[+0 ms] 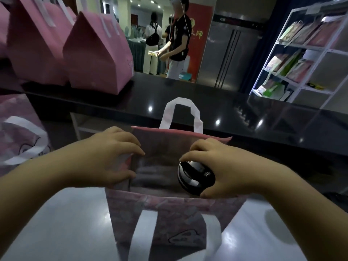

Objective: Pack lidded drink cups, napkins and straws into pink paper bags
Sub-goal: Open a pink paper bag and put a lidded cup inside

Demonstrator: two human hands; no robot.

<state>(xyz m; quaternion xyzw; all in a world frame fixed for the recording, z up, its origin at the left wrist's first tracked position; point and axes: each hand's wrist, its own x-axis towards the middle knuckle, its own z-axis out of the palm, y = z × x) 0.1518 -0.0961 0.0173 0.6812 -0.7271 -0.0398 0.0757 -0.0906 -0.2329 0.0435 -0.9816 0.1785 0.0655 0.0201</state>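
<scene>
An open pink paper bag (169, 210) with white handles stands on the shiny worktop in front of me. My left hand (111, 157) pinches the bag's left rim and holds the mouth open. My right hand (224, 170) grips a drink cup by its black lid (194, 178), fingers curled round it, at the right side of the bag's mouth. The cup's body is hidden inside the bag. The bag's inside is dark and its contents are unclear.
Three closed pink bags (98, 53) stand on the dark raised counter (244, 113) at the back left. Another pink bag (20, 132) sits at the left edge. A white shelf rack (305, 59) with bags is at the right. People stand beyond the counter.
</scene>
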